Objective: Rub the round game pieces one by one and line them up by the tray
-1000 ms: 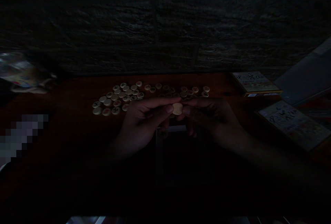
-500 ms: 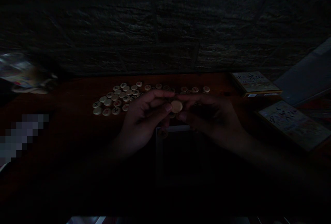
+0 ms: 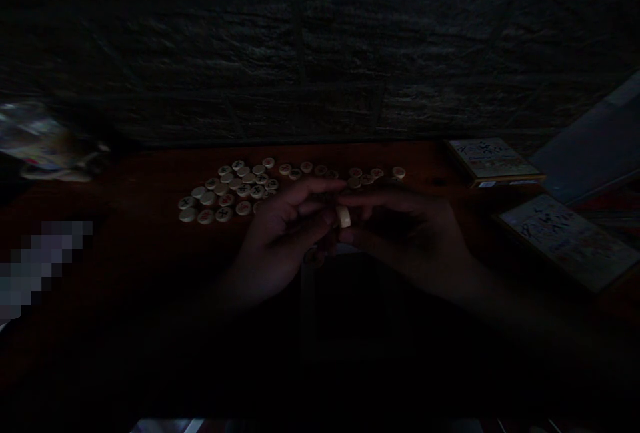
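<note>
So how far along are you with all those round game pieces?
Done: nothing looks clearly finished; it is too dark to see any pieces set apart. In hand: one xiangqi piece, turned edge-on, pinched between the left hand and right hand. Left: many loose pieces lie scattered on the table behind the hands.

Thing: round game piece (image 3: 343,216), a small flat disc.
Colour: pale cream, and it looks bright in the very dark view.
Pose: it stands on its edge with the rim toward the camera. Its flat faces cannot be seen.
Place: in the air above the table (image 3: 150,246), pinched between the fingertips of the left hand (image 3: 277,236) and the right hand (image 3: 413,233).
</note>
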Demonstrator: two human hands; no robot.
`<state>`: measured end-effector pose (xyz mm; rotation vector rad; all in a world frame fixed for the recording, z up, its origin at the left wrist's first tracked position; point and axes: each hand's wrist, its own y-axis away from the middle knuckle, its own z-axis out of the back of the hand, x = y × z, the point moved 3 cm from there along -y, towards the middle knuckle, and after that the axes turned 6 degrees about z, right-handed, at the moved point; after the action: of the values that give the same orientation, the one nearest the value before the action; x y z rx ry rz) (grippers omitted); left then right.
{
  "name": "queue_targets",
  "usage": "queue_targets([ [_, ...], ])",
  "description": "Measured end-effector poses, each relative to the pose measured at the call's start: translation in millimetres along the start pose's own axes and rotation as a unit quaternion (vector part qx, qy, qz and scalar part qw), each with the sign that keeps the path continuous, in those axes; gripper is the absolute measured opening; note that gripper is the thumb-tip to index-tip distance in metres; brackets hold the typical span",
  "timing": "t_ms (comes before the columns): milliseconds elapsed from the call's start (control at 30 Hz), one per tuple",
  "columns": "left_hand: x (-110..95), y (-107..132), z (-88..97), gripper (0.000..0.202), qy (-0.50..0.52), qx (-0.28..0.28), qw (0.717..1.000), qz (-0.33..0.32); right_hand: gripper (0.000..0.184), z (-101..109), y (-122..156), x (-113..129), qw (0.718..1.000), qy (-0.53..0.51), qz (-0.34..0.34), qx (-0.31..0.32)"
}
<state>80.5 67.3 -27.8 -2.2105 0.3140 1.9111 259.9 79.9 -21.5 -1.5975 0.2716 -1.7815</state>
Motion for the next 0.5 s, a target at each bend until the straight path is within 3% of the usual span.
queue_targets([
  [267, 1.0, 3.8, -3.6, 0.033, 0.030, 0.013, 0.999, 0.039, 0.028, 3.7, 0.1, 7.3, 0.996, 0.076, 0.044, 0.028],
  [500, -0.4, 4.5, -5.3, 0.029, 0.034, 0.016, 0.998, 0.042, 0.029, 2.4, 0.9, 6.7, 0.996, 0.075, 0.043, 0.034],
])
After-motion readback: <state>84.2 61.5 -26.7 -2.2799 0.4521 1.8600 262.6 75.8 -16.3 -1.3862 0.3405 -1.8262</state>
